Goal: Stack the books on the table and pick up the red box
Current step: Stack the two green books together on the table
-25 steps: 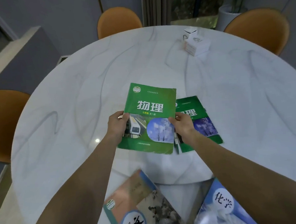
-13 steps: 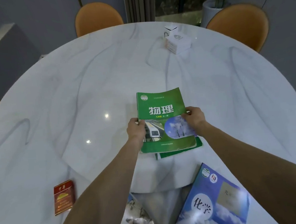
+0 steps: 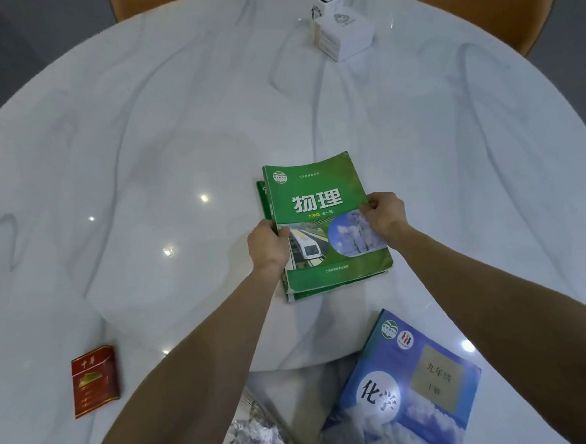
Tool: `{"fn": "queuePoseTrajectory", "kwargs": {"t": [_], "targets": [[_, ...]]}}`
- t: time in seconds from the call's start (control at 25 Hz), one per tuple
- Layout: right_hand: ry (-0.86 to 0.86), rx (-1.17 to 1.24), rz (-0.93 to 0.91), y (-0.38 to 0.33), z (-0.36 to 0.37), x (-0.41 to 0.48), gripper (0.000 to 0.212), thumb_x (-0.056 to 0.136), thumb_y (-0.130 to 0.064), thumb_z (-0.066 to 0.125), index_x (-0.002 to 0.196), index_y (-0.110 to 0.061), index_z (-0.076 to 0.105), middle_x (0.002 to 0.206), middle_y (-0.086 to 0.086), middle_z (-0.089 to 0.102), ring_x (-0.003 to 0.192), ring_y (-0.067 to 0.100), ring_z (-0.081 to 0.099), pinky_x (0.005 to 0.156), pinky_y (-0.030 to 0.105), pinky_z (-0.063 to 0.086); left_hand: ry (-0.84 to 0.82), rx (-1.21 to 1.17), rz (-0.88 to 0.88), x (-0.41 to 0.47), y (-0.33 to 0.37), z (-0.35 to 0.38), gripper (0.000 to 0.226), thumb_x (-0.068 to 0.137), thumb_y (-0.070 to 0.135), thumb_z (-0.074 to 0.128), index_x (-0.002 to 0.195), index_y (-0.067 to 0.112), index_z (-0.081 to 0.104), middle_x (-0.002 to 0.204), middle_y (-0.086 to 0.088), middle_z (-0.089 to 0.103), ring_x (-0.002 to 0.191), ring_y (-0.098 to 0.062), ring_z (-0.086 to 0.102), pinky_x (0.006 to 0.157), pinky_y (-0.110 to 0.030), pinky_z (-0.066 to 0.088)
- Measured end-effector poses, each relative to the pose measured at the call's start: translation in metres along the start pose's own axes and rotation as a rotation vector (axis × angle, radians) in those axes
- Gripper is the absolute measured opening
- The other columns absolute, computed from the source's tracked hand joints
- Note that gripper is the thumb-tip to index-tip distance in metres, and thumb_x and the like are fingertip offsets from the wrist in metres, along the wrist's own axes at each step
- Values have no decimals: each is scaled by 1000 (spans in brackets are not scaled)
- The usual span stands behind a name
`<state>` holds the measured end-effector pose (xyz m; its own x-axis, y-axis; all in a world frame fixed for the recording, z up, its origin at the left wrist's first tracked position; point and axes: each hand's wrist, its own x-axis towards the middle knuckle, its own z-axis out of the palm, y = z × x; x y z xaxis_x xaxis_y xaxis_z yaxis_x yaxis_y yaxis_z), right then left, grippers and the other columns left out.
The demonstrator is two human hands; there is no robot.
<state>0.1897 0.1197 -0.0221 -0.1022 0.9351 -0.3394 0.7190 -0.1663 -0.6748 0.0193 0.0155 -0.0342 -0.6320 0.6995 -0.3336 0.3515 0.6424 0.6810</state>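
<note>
A green physics book lies on top of a second green book, of which only edges show at the left and bottom. My left hand grips the stack's left edge. My right hand pinches the top book's right edge. Near the table's front edge lies a blue chemistry book. A fourth book with a grey picture peeks out under my left forearm. The red box lies flat at the front left, away from both hands.
The round white marble table fills the view. Two small white boxes stand at the far side. Orange chairs ring the table at the back.
The top green book has slid right and come down squarely over the second green book. My view has tilted down and left, bringing the red box into sight.
</note>
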Motion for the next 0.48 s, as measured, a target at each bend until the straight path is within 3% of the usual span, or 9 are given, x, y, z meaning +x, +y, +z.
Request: {"fn": "queuePoseTrajectory", "kwargs": {"t": [0.08, 0.32, 0.48], "targets": [[-4, -19, 6, 2, 3, 3, 18, 90, -5, 49, 73, -5, 56, 56, 2, 45, 72, 24, 43, 67, 27, 36, 26, 116, 38, -1, -2, 0, 26, 94, 19, 54, 105, -3, 62, 111, -21, 64, 98, -35, 62, 79, -36, 48], [-16, -102, -9, 6, 10, 2, 34, 91, -5, 48, 57, -11, 49, 55, -1, 41, 72, 23, 43, 66, 25, 35, 53, 211, 29, -9, -5, -1, 29, 96, 20, 51, 107, -4, 62, 119, -22, 52, 101, -35, 57, 85, -35, 46], [-30, -107, -24, 6, 10, 4, 20, 92, -6, 49, 78, -3, 63, 64, 7, 50, 73, 24, 46, 63, 25, 36, 60, 220, 26, -11, -6, 1, 28, 96, 19, 50, 106, -4, 62, 118, -22, 54, 102, -34, 57, 83, -35, 45]]}}
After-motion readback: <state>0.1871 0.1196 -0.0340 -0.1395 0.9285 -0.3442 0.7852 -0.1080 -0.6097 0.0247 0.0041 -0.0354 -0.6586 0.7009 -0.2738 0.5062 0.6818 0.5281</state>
